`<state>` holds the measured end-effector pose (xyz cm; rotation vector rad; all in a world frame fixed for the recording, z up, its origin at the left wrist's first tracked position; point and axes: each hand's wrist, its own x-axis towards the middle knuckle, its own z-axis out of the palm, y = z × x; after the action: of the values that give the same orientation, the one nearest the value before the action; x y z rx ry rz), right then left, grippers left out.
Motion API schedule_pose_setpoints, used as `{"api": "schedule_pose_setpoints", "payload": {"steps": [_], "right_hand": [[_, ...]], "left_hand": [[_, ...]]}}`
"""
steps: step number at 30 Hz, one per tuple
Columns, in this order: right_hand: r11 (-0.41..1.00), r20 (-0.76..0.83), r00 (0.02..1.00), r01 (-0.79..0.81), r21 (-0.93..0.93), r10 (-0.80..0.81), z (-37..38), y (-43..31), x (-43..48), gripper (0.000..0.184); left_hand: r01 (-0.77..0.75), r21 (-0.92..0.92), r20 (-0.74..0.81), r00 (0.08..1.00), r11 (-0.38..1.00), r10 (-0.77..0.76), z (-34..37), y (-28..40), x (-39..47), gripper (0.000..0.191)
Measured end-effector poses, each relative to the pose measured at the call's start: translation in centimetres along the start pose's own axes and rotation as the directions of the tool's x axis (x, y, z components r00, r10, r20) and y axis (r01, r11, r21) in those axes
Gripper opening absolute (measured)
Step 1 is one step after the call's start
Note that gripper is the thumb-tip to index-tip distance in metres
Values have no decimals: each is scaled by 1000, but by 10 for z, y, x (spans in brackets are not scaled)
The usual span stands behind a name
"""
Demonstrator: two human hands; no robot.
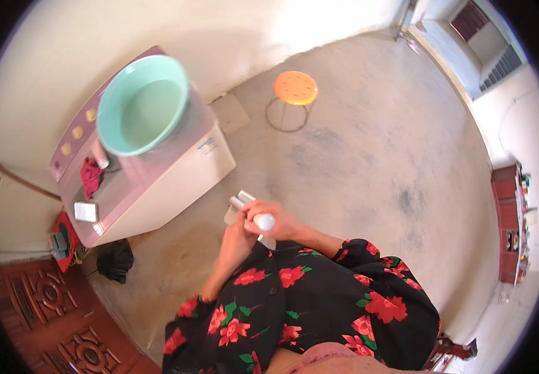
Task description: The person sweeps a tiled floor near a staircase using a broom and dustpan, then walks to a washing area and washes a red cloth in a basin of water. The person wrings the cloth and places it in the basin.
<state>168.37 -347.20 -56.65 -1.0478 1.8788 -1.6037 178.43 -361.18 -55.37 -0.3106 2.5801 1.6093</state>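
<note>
My left hand (pixel 237 232) and my right hand (pixel 276 220) meet in front of my waist. Both are closed around white pieces. A rounded white end (pixel 265 222) shows at the right fingers, and narrow white parts (pixel 242 199), one seemingly ridged, stick out beyond the left fingers. Whether these belong to one object I cannot tell, since the fingers hide the middle. Ahead to the left stands a washing machine (pixel 176 187) with a pink top. On it rests a mint-green basin (pixel 106 117) holding cloudy water (pixel 155 112).
Also on the machine lie a crimson cloth (pixel 91 176), a pink tube-like container (pixel 100 154) and a small white box (pixel 86 212). An orange stool (pixel 296 88) stands on the concrete floor. A black bag (pixel 115 261) sits near a carved wooden door (pixel 59 308). Red cabinets (pixel 507 219) line the right.
</note>
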Motion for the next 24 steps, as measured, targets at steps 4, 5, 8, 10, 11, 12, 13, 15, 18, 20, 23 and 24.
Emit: {"api": "schedule_pose_setpoints", "payload": {"steps": [4,5,8,10,11,12,13,15,18,20,23,24], "right_hand": [[992,-254,967,-17,-122,-14,-117,2,-17,16],[985,-297,955,-42,-166,-9,-147,1,-20,14],[958,-402,915,-111,-263,-4,-231,5,-21,12],[950,-445,895,-149,-274,12,-281,13,-16,16],[932,-470,881,-218,-290,60,-308,20,-12,16],[916,-488,870,-248,-315,68,-334,29,-6,17],[903,-500,865,-250,-348,47,-361,38,1,17],[867,-532,842,-326,-377,85,-418,55,17,17],[804,-584,793,-457,-380,175,-508,73,43,20],[806,-630,757,-476,-351,173,-560,80,62,21],[783,-684,704,-530,-325,193,-631,87,91,24],[780,-696,692,-538,-321,191,-653,89,101,25]], "left_hand": [[-176,28,233,958,984,165,59,56,105,53],[-209,63,279,943,976,184,73,71,131,51],[-333,171,391,887,927,246,111,110,211,50],[-418,225,428,854,880,296,132,132,264,42],[-427,243,474,836,871,278,146,144,294,39],[-438,259,514,817,861,262,157,154,324,36],[-452,262,549,797,852,254,169,164,354,33],[-521,351,601,763,778,240,191,183,415,28],[-598,335,643,710,728,288,227,217,506,24],[-631,295,636,690,717,345,246,238,561,23],[-673,322,615,683,666,394,273,272,639,20],[-712,324,613,660,624,435,280,283,666,19]]}}
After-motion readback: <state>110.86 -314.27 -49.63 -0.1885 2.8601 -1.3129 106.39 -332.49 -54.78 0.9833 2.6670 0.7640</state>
